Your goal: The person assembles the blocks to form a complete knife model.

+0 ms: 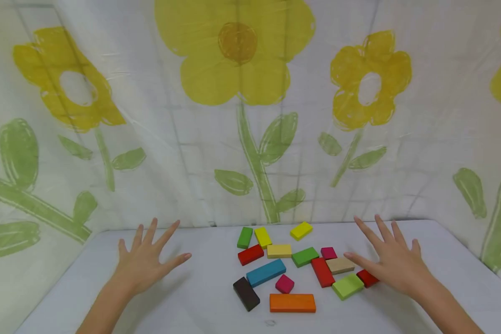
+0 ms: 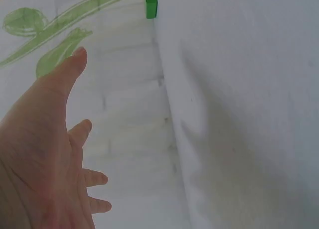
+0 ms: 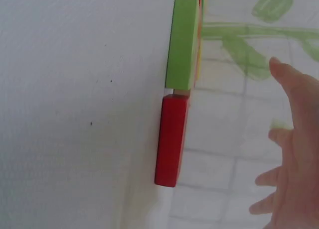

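Both hands hover over a white table with fingers spread. The left hand (image 1: pixel 144 264) is left of the blocks and holds nothing; its shadow falls on the cloth in the left wrist view. Above the right end of the group, the right hand (image 1: pixel 396 264) also holds nothing and partly hides a red block (image 1: pixel 366 278). Close by lie a light green block (image 1: pixel 348 286), a beige block (image 1: pixel 340 265) and another red block (image 1: pixel 323 272). Farther left are a blue block (image 1: pixel 266 272), a black block (image 1: pixel 247 293), an orange block (image 1: pixel 292 303) and a crimson cube (image 1: pixel 285 284).
Toward the back lie a green block (image 1: pixel 245 237), yellow blocks (image 1: pixel 301 230), a pale yellow block (image 1: pixel 279 251) and a red block (image 1: pixel 251 254). Behind the white table (image 1: pixel 208 306) hangs a curtain (image 1: pixel 200 185) with painted yellow flowers.
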The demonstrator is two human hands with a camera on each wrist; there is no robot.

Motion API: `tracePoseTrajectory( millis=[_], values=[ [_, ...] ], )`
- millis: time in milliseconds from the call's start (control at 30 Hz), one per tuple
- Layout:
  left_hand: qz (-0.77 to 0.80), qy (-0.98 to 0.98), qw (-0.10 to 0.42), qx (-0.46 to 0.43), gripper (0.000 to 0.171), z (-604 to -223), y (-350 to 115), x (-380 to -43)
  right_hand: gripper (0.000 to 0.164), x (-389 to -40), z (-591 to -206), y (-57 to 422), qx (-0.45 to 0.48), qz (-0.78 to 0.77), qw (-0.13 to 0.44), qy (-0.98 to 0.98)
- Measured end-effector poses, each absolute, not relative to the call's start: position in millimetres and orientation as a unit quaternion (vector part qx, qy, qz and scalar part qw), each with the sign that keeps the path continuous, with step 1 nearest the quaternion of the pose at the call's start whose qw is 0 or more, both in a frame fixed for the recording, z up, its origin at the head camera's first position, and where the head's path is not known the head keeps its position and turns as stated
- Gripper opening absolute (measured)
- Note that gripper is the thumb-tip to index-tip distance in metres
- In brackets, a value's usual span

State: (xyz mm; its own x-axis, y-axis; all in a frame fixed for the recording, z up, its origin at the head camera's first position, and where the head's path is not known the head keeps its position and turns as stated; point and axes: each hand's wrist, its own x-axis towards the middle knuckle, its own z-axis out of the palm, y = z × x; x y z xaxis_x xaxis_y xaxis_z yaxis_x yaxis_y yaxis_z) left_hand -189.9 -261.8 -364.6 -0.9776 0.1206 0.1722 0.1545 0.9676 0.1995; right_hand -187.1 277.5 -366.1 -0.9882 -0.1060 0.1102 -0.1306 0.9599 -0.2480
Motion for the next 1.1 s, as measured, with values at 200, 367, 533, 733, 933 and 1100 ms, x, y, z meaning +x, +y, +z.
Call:
tracePoseTrajectory(
  millis=[200, 367, 533, 733, 933, 1100],
  values=[
    [-0.125, -0.985, 0.085, -0.081, 0.091, -360.6, -239.8, -194.3, 0.099, -191.0, -363.2, 262.7, 0.072, 0.13, 0.051, -0.988],
    [-0.139, -0.983, 0.074, -0.092, 0.091, -358.8, -217.1, -199.5, 0.099, -194.5, -359.0, 247.7, 0.084, 0.136, 0.047, -0.986],
    [-0.156, -0.978, 0.077, -0.112, 0.089, -360.3, -194.4, -201.2, 0.097, -194.7, -355.3, 232.2, 0.1, 0.127, 0.05, -0.986],
    [-0.185, -0.962, 0.121, -0.162, 0.079, -371.2, -171.1, -198.8, 0.092, -189.2, -355.5, 221.4, 0.128, 0.134, 0.065, -0.98],
    [-0.321, -0.924, 0.104, -0.181, 0.06, -382.9, -151.1, -194.3, 0.086, -183.6, -355.4, 210.8, 0.153, 0.223, 0.041, -0.962],
    [-0.425, -0.886, 0.058, -0.176, 0.051, -389.1, -141.1, -189.4, 0.075, -181.1, -357.8, 201.7, 0.172, 0.286, 0.008, -0.943]
  ],
)
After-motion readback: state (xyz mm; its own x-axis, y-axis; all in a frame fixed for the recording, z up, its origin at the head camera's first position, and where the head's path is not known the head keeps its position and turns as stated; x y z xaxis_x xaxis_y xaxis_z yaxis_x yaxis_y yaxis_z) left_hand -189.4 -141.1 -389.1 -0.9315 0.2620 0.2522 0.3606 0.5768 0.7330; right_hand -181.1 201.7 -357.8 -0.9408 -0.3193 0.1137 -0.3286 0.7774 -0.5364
